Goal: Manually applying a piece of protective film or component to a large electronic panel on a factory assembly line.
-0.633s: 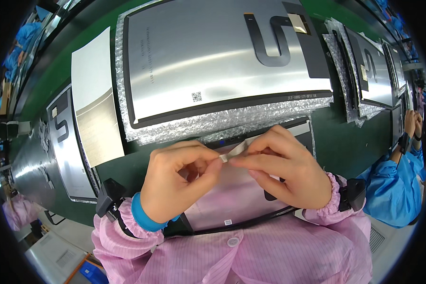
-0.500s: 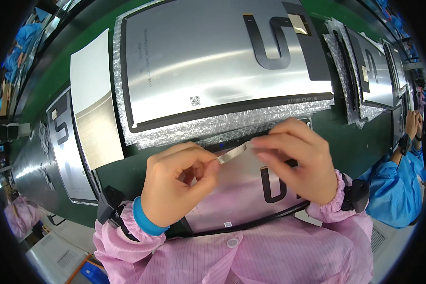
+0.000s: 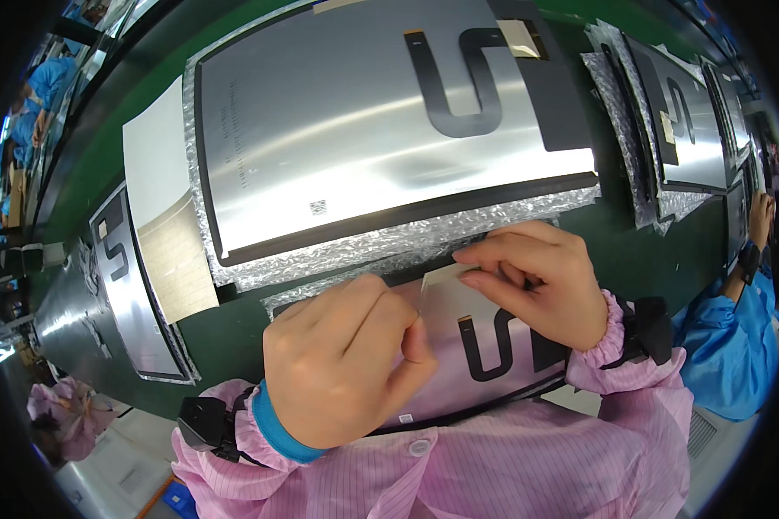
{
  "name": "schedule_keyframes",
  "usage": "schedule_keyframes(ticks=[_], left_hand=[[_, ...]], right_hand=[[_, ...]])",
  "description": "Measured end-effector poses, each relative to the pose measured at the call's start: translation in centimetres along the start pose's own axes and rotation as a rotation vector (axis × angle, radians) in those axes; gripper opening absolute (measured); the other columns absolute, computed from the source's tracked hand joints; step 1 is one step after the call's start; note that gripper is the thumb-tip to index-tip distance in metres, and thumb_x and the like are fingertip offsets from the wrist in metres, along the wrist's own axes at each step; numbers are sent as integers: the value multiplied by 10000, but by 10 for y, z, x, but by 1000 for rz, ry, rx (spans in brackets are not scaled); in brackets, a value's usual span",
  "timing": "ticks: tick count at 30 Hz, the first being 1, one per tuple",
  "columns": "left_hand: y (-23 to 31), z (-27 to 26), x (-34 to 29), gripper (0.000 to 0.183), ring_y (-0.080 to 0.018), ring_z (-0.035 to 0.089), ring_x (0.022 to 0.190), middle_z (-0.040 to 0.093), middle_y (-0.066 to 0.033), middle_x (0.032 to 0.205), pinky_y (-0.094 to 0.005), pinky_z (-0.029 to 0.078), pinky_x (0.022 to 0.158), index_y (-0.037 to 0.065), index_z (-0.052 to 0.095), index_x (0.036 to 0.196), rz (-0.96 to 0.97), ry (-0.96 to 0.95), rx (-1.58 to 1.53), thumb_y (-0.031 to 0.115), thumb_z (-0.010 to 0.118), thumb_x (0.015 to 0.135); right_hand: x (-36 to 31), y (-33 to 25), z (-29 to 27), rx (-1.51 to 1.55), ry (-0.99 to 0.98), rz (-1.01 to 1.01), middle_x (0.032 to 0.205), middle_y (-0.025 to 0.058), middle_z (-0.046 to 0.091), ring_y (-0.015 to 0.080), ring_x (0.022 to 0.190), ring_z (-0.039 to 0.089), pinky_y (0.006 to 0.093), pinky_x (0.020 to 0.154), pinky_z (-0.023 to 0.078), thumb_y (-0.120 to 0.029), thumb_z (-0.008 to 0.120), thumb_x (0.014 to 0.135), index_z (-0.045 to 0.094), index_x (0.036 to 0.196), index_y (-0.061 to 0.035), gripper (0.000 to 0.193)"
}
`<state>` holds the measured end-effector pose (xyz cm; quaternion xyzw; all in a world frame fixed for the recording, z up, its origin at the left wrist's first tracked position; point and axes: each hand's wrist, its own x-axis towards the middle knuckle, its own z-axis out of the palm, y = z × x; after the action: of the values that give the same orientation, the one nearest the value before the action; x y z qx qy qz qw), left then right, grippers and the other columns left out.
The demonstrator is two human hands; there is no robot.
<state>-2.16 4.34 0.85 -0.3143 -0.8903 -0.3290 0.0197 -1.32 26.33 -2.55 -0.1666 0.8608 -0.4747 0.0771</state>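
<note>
The left hand (image 3: 346,363) rests curled on the near panel (image 3: 485,346), fingers folded under and thumb tucked against them; whether it grips anything cannot be told. The right hand (image 3: 537,281) pinches a small pale strip (image 3: 446,275) between thumb and fingertips at the panel's far edge, just beside the bubble wrap (image 3: 355,255). The near panel lies against the person's chest, its far edge touching the wrap under the big panel (image 3: 381,121), so there is no free room on the far side. Left of the hands a narrow band of green table (image 3: 234,333) shows between the near panel and the left panel (image 3: 130,294). To the right, green table separates the hands from another person's blue sleeve (image 3: 727,337).

Half a second ago both hands held the strip stretched between them; now the left has let go and dropped nearer, while the right alone holds the strip lower, at the panel.
</note>
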Motion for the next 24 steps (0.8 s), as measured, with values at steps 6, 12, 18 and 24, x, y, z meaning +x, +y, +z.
schedule_keyframes(ticks=[6, 12, 18, 24], left_hand=[[15, 9, 19, 129, -183, 509, 457, 497, -62, 608, -278, 390, 416, 20, 560, 689, 55, -30, 47, -40, 638, 607], [28, 19, 34, 148, -211, 513, 479, 483, -68, 622, -307, 397, 429, 28, 543, 694, 100, -66, 100, -30, 649, 608], [40, 27, 46, 173, -244, 529, 523, 504, -79, 658, -336, 412, 448, 32, 536, 709, 171, -117, 180, -7, 659, 594], [53, 33, 58, 184, -243, 526, 524, 520, -85, 684, -344, 410, 449, 29, 540, 711, 234, -130, 203, -9, 661, 578]], right_hand=[[-4, 4, 0, 82, 29, -11, 827, 66, 573, 152, 582, 555, 272, 526, 466, -20, 714, 738, 642, 1005, -45, 277], [-6, 9, 0, 187, 30, -15, 870, 86, 566, 187, 631, 579, 289, 578, 487, -18, 707, 729, 608, 1007, -20, 294], [-7, 13, 3, 278, 67, -48, 931, 128, 571, 291, 805, 610, 342, 683, 510, 23, 669, 715, 591, 1006, 15, 302], [-8, 24, 12, 345, 165, -158, 975, 132, 595, 292, 864, 617, 338, 735, 513, 48, 633, 704, 601, 1027, 8, 327]])
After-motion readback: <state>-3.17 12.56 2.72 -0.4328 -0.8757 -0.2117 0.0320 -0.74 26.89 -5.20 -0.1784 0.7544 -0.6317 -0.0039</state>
